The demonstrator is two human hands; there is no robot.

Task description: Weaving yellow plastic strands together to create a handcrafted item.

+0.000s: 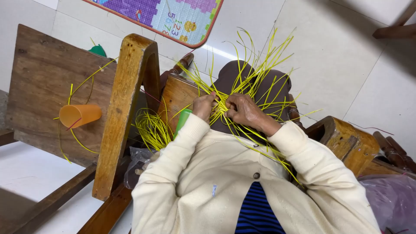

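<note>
Wooden chair (123, 112), tilted beside the lap: loose coil of strips (152, 130) could catch on its frame
Yellow strips (255, 73), fanned over the lap: springy free ends risk slipping out of the crossing
Right hand (245, 110), left hand (203, 105): both grips pinched together on the strips' crossing

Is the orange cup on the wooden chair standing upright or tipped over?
Tipped. The orange cup lies on its side on the wooden chair, its open mouth facing left toward the camera, with thin yellow strands looped around it.
</note>
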